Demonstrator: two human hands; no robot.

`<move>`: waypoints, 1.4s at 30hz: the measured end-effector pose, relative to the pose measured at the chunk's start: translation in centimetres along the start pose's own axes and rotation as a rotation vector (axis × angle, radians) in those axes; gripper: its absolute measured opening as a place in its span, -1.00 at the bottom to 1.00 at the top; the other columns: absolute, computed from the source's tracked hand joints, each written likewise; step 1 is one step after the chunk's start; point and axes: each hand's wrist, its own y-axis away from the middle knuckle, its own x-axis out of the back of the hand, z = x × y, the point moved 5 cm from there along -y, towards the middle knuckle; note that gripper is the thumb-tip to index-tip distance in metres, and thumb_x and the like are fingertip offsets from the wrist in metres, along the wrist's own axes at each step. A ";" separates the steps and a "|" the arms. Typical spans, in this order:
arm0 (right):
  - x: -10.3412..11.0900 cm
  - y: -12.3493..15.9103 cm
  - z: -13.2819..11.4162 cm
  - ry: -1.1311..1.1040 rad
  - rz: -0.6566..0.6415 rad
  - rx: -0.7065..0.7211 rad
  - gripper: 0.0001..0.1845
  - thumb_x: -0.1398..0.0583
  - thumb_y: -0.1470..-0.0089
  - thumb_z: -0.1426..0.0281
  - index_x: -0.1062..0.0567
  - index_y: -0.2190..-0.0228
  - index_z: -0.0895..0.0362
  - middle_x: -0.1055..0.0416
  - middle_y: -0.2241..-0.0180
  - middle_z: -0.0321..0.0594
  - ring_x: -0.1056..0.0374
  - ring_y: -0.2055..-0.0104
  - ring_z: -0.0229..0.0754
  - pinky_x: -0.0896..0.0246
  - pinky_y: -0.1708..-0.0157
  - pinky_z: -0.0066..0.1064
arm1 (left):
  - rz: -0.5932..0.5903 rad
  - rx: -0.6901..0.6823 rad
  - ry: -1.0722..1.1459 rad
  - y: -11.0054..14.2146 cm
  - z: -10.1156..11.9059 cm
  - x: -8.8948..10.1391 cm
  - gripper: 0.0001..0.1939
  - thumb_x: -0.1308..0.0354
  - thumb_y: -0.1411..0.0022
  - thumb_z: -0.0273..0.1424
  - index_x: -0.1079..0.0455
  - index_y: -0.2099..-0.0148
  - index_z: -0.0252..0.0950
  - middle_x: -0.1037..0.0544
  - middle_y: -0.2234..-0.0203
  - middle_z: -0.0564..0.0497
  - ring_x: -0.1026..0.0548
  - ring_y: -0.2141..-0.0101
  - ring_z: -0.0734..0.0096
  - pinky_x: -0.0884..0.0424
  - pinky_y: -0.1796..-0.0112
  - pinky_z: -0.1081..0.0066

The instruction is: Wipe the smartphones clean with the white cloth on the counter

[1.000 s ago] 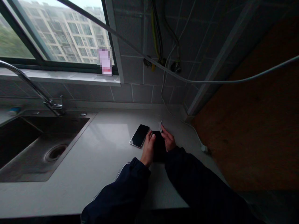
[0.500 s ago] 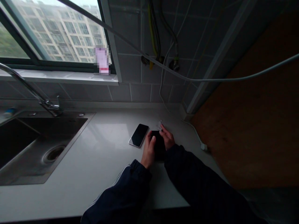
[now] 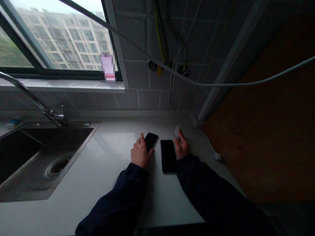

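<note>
A smartphone [image 3: 151, 141] with a dark screen lies tilted on the white countertop. My left hand [image 3: 141, 153] is over its lower left part, fingers spread and thumb out by the right edge; whether it touches the phone I cannot tell. To the right, a larger dark-screened phone or small tablet [image 3: 168, 157] lies flat on the counter. Just beyond its upper right corner, my right hand [image 3: 182, 147] pinches a small pale, partly see-through piece [image 3: 177, 130], perhaps film or a packet; its kind is unclear. The right sleeve overlaps the larger device's right edge.
A steel sink [image 3: 71, 155] with a faucet [image 3: 55, 118] is set into the counter [image 3: 108, 193] on the left. A white plug [image 3: 217, 156] on a cord lies by the wooden panel [image 3: 270, 137] at right. A pale cable [image 3: 221, 85] hangs across the view.
My left hand has let go of the larger device and moved left over the smartphone. My right hand has shifted slightly right with the pale piece. The larger device now rests on the counter.
</note>
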 end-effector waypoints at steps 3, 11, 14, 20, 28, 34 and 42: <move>-0.2 0.1 0.4 -0.008 -0.037 0.017 -0.40 -0.21 -0.21 0.23 -0.42 -0.25 0.10 -0.32 -0.30 -0.07 -0.22 -0.36 0.07 -0.04 -0.38 0.06 | -0.045 0.017 0.003 -0.9 0.3 0.4 0.05 -0.26 -0.21 -0.26 0.28 -0.53 -0.36 -0.32 -0.24 -0.38 -0.38 -0.16 -0.14 -0.39 -0.04 0.08; -0.6 0.1 0.5 -0.043 -0.043 -0.003 -0.34 -0.20 -0.22 0.21 -0.35 -0.30 0.13 -0.24 -0.35 -0.06 -0.15 -0.40 0.06 -0.02 -0.39 0.01 | -0.240 0.172 0.023 -3.2 -0.1 0.8 0.27 -0.42 -0.02 -0.21 0.33 -0.54 -0.31 -0.27 -0.22 -0.43 -0.35 -0.20 -0.26 -0.38 -0.06 0.07; -0.7 0.2 0.6 -0.044 -0.044 -0.025 -0.30 -0.20 -0.21 0.19 -0.31 -0.32 0.15 -0.21 -0.36 -0.02 -0.14 -0.41 0.06 -0.01 -0.39 0.01 | -0.250 0.165 0.069 -3.5 -0.5 0.1 0.26 -0.39 -0.02 -0.28 0.34 -0.52 -0.45 -0.37 -0.14 -0.45 -0.44 -0.15 -0.13 -0.38 -0.07 0.17; -0.8 0.2 -0.2 -0.031 -0.084 -0.034 -0.31 -0.20 -0.21 0.14 -0.35 -0.30 0.14 -0.28 -0.32 -0.03 -0.19 -0.38 0.05 -0.04 -0.38 0.02 | -0.166 0.122 0.236 -3.4 -1.1 -0.2 0.18 -0.37 0.05 -0.36 0.18 -0.49 -0.49 -0.33 -0.20 -0.55 -0.45 -0.14 -0.25 -0.38 -0.06 0.04; -0.7 0.3 -0.7 -0.020 -0.118 -0.044 -0.31 -0.19 -0.21 0.11 -0.37 -0.29 0.13 -0.32 -0.30 -0.09 -0.19 -0.38 0.06 -0.07 -0.38 -0.01 | -0.424 0.313 1.348 -2.9 -0.6 -1.9 -0.52 -0.36 -0.07 -0.29 -0.44 -0.03 -0.35 -0.59 0.35 -0.07 -0.56 0.43 0.35 -0.48 0.38 0.39; -0.5 0.4 -0.9 -0.030 -0.131 -0.063 -0.33 -0.18 -0.22 0.09 -0.37 -0.28 0.09 -0.42 -0.23 -0.14 -0.23 -0.36 0.08 -0.14 -0.35 0.01 | -0.559 0.342 1.748 -2.5 0.1 -2.2 -0.64 -0.14 -0.35 -0.20 -0.46 -0.06 -0.31 -0.63 0.13 -0.13 -0.61 0.36 0.43 -0.51 0.40 0.51; -0.4 0.5 -2.1 -0.016 -0.118 -0.041 -0.33 -0.15 -0.29 0.10 -0.32 -0.31 0.11 -0.26 -0.33 -0.08 -0.18 -0.39 0.06 -0.06 -0.38 0.01 | -0.805 0.306 1.978 0.9 2.7 -3.2 -0.30 -0.07 -0.36 0.02 -0.06 -0.45 0.01 -0.55 -0.09 -0.20 -0.66 0.18 0.02 -0.57 0.16 -0.02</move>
